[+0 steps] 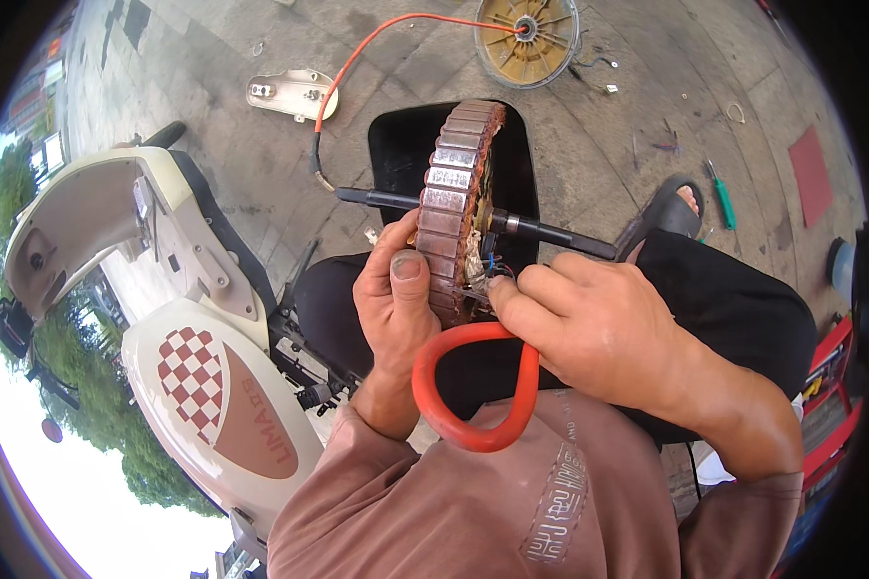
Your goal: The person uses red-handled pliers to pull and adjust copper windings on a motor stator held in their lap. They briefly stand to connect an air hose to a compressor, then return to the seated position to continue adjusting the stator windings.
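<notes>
A motor stator (442, 222), ringed with rusty metal teeth and copper windings, stands on edge between my knees. Its black shaft (560, 236) sticks out at both sides. My left hand (396, 299) grips the lower left rim, thumb across the teeth. On the stator's right face, my right hand (599, 318) is closed, fingertips at thin blue and dark wires (492, 262). A red loop handle (483, 439), apparently of scissors, hangs out below that hand. The blades and the other loop are mostly hidden by my fingers.
An orange cable (386, 29) runs from the shaft's left end to a round hub cover (502, 72). A black tub-like object (396, 145) lies behind the stator. A beige cover (285, 94), green-handled screwdriver (721, 198) and red sheet (809, 179) lie on the paving; a scooter (164, 318) is at left.
</notes>
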The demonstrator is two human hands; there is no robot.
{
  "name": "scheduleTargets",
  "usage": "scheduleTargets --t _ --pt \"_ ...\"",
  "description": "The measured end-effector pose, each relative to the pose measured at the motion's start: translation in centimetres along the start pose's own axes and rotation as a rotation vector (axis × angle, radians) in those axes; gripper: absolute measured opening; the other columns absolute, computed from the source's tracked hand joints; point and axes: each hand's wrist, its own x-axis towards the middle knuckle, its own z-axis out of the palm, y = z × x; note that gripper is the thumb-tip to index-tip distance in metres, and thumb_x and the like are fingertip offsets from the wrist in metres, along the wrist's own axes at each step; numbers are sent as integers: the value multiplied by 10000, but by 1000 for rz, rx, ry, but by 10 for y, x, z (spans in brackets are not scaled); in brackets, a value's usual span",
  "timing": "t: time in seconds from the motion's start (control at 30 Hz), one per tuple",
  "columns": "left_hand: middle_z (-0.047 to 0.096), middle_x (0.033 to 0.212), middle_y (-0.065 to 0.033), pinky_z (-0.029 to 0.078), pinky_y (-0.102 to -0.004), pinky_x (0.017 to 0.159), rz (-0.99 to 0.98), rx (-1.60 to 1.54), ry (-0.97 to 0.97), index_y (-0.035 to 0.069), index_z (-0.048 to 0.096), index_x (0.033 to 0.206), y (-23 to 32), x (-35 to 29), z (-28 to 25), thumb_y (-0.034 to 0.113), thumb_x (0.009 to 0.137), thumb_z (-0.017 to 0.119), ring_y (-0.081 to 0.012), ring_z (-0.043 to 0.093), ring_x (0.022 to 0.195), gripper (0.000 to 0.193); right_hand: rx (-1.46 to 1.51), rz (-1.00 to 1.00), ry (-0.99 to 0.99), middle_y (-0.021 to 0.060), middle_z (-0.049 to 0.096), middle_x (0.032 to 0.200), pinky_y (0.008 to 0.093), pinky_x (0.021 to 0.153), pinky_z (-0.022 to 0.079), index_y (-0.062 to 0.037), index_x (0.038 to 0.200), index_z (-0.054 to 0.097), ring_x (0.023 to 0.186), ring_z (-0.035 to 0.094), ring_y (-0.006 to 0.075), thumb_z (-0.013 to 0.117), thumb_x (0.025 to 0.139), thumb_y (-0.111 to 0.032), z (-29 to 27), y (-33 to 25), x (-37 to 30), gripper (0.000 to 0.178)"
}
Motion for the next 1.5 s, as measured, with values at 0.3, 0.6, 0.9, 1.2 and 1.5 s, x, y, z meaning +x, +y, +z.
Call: scheduleTargets --t 0.3,0.6,0.9,1.2,1.5 --pt "625 1177 -125 435 -308 960 121 219 20 -92 568 1287 -11 -1 -13 421 980 615 -174 587 1072 599 424 152 52 116 580 767 402 606 501 5 989 635 667 593 319 628 708 19 1 7 -5 281" --pt "633 1211 -191 521 -348 934 194 279 69 -137 469 1318 -20 -6 -27 482 975 586 -220 647 1060 718 635 253 28 138 549 698 386 562 445 15 873 601 626 575 322 629 726 27 -2 12 -11 150" --pt "602 1218 -192 402 -355 990 146 350 77 -112 572 1245 -13 -14 -24 528 977 544 -233 571 1110 695 704 319 -103 171 615 828 460 640 503 16 892 611 755 617 391 637 762 -35 -1 17 -13 142" --pt "636 1189 -170 504 -333 937 178 410 94 -113 467 1323 -19 -14 -30 540 980 535 -197 638 1041 741 959 328 -124 159 583 672 413 558 446 -19 893 615 626 586 379 622 774 -31 -14 16 -10 120" --pt "636 1219 -183 497 -353 972 230 272 21 -125 468 1338 -27 -8 -34 389 1002 579 -216 640 1079 625 810 275 -123 144 574 685 362 606 463 2 907 621 621 587 289 612 767 -22 -15 13 -7 143"
